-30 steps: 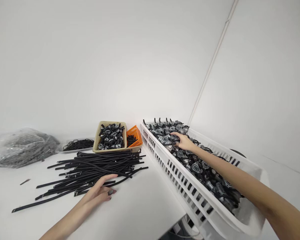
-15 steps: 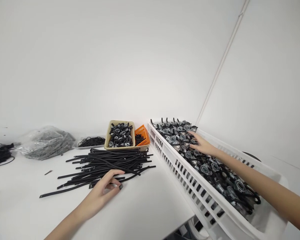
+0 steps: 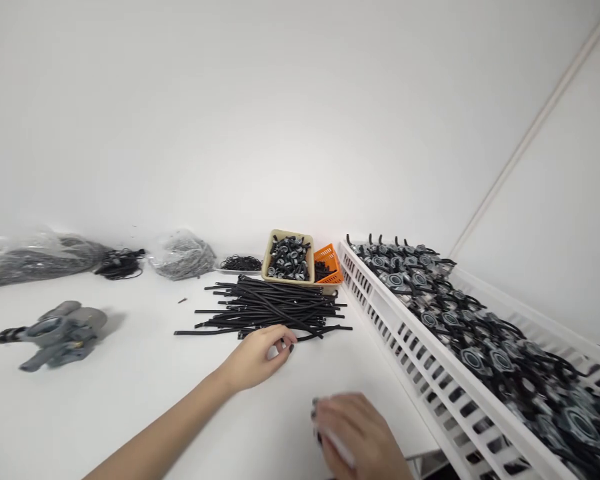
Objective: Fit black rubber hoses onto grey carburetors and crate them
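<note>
My left hand point(image 3: 260, 359) is at the front edge of a pile of black tubes point(image 3: 275, 303) on the white table. Its fingers are loosely curled, thumb and forefinger close but apart, and I make out nothing held. A dark spot shows at the thumb tip. Lower down, my right hand point(image 3: 363, 437) is over the table, left of a long white crate point(image 3: 405, 347). Motion smears its bent fingers; dark spots show at the tips, and whether they hold anything is unclear. Grey metal parts with black tubes point(image 3: 473, 360) fill the crate.
A grey metal part point(image 3: 63, 333) lies at the left. Along the wall are plastic bags of grey pieces point(image 3: 183, 257), black cords point(image 3: 123, 263), a tray of black rings point(image 3: 241, 263), a cream bin point(image 3: 266, 270) of small parts and an orange basket point(image 3: 334, 257).
My right hand has left the crate and come down to the left over the table. The view has swung left, bringing the loose metal part into sight. My left hand stays by the tubes.
</note>
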Available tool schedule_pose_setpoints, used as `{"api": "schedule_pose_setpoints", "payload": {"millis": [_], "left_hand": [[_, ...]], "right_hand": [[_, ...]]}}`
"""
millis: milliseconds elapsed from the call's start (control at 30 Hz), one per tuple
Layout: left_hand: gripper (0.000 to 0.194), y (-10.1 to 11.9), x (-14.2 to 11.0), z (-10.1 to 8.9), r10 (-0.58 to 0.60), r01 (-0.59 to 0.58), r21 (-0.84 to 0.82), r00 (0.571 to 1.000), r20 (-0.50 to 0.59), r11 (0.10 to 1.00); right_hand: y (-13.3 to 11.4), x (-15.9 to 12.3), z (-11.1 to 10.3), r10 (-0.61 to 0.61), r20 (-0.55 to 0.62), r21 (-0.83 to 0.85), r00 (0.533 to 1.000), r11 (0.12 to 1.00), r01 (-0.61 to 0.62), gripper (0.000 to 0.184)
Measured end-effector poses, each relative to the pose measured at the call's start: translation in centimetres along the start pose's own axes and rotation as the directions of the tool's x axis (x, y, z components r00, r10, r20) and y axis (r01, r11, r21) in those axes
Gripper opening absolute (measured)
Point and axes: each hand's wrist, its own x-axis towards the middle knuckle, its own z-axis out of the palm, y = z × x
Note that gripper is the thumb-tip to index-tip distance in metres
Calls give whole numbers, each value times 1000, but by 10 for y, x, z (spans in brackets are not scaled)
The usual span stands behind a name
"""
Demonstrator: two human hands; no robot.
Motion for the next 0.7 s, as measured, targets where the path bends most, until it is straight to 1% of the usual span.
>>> {"api": "schedule_pose_setpoints", "payload": {"millis": [33, 67, 100, 167, 200, 267, 333, 400, 467, 533, 600, 700], "left_hand": [[19, -1, 1, -2, 2, -2, 37, 1000, -10, 999], [19, -1, 1, -3, 6, -4, 70, 1000, -22, 998], [18, -2, 2, -5, 12, -8, 97, 999, -33, 995], [17, -2, 2, -9, 35, -27, 142, 998, -54, 989], [17, -2, 2, -10, 53, -43, 167, 997, -59, 985], [16, -2, 2, -12, 99, -84, 224, 993, -57, 971], [17, -2, 1, -13, 139, -121, 267, 989, -47, 956], [17, -1, 1, -13, 162, -145, 284, 986, -36, 948], [17, -1, 0, -13, 169, -152, 292, 985, -34, 944], [17, -1, 0, -12, 175, -160, 299, 984, -24, 941], [16, -1, 0, -12, 188, -176, 307, 982, -10, 935], [14, 0, 1, -12, 210, -200, 320, 978, 3, 926]], "right_hand": [[6, 11, 12, 102, -17, 21, 995, 995, -102, 25], [12, 24, 21, 175, 5, 34, 985, 984, -175, 25], [20, 39, 28, 221, 48, 41, 974, 974, -223, 25], [37, 71, 36, 244, 151, 63, 958, 965, -255, 22], [47, 87, 40, 265, 173, 66, 949, 958, -280, 20], [71, 116, 50, 354, 163, 16, 921, 932, -361, 20], [100, 139, 62, 452, 190, -61, 872, 892, -449, 23], [128, 155, 75, 573, 197, -185, 796, 819, -543, 23], [150, 165, 85, 635, 178, -248, 752, 769, -590, 24], [164, 173, 91, 671, 144, -292, 728, 731, -617, 30], [170, 182, 94, 693, 114, -336, 712, 701, -629, 36], [172, 197, 98, 716, 124, -390, 687, 672, -629, 32]]}}
